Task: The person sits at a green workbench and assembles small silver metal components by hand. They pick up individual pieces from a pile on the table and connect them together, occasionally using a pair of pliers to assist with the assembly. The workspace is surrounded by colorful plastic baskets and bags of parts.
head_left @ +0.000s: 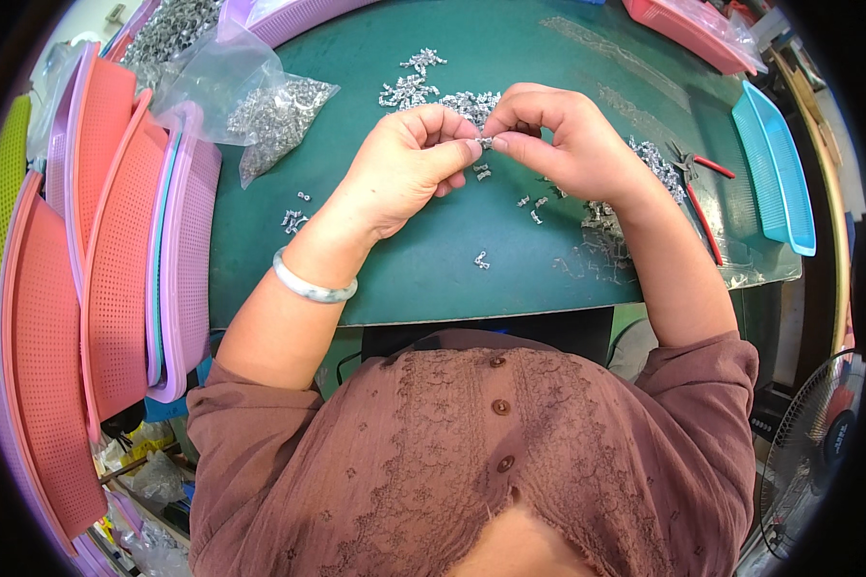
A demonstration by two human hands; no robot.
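Over the green tabletop, my left hand point(404, 165) and my right hand point(566, 144) meet, thumbs and forefingers pinching one small silvery metal piece point(486, 143) between them. Its exact kind is too small to tell. A heap of similar metal pieces point(471, 104) lies just beyond my fingertips, partly hidden by them. Loose pieces point(536, 213) are scattered below my right hand, and a joined pair point(481, 261) lies closer to the table's near edge. Another pile point(656, 165) spreads beside my right wrist.
Pliers with red handles point(700, 192) lie right of my right forearm, near a blue plastic basket point(773, 173). A clear bag of metal parts point(284, 117) rests at the left. Stacked pink and purple baskets point(191, 250) line the left side. A fan point(806, 452) stands at lower right.
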